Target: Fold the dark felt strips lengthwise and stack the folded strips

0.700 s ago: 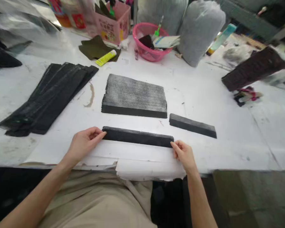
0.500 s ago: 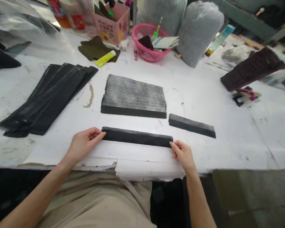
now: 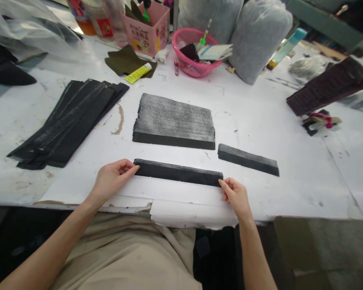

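A long black strip (image 3: 178, 172), with a thin greyish band along its far edge, lies level near the table's front edge. Its left end is pinched between thumb and fingers of my left hand (image 3: 113, 179). At the other end, my right hand (image 3: 235, 195) grips the corner in the same way. Just beyond it lies a fanned stack of grey-topped pieces (image 3: 174, 117) with a black front border. A shorter black strip (image 3: 248, 159) with a grey edge rests to the right, apart from my right hand.
Long black strips (image 3: 69, 125) lie fanned at the left. Behind are a yellow tube (image 3: 138, 73) on dark green scraps (image 3: 116, 60), a pink box (image 3: 160, 34), a pink basin (image 3: 196, 69) and grey plastic-wrapped bundles (image 3: 258, 40). A dark maroon stack (image 3: 329, 86) stands at the right.
The whole view has shifted slightly, so things appear a little further right. Both hands keep their hold on the strip's ends, and the strip stays in place on the table.
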The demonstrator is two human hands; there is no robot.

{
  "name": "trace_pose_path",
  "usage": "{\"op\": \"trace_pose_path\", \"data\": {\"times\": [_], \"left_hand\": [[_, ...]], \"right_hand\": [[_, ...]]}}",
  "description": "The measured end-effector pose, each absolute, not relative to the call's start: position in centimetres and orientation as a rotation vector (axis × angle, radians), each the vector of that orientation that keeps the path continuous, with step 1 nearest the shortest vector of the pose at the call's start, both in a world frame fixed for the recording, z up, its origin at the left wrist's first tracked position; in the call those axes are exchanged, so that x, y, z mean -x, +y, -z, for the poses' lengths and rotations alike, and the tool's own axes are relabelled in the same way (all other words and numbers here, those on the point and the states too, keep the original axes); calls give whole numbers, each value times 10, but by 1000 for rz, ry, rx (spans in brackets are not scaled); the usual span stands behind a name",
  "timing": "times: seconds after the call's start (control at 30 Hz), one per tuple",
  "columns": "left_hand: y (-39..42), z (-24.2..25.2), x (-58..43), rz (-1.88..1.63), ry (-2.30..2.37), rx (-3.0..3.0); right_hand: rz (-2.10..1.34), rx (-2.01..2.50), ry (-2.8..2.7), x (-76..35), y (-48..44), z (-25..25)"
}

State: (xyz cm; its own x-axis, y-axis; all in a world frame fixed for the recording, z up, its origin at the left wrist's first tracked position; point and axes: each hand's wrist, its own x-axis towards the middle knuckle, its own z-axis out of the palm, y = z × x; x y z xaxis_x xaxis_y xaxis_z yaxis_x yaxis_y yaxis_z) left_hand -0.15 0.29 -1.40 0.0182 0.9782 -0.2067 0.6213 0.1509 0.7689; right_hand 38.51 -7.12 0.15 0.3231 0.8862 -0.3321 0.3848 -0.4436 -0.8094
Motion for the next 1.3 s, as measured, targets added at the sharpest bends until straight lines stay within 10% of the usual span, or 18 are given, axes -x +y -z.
{"op": "trace_pose_path", "data": {"times": [1.3], "left_hand": [[3, 3, -8, -566, 1805, -1605]], "right_hand": [[-969, 2107, -1235, -393, -71, 11]]}}
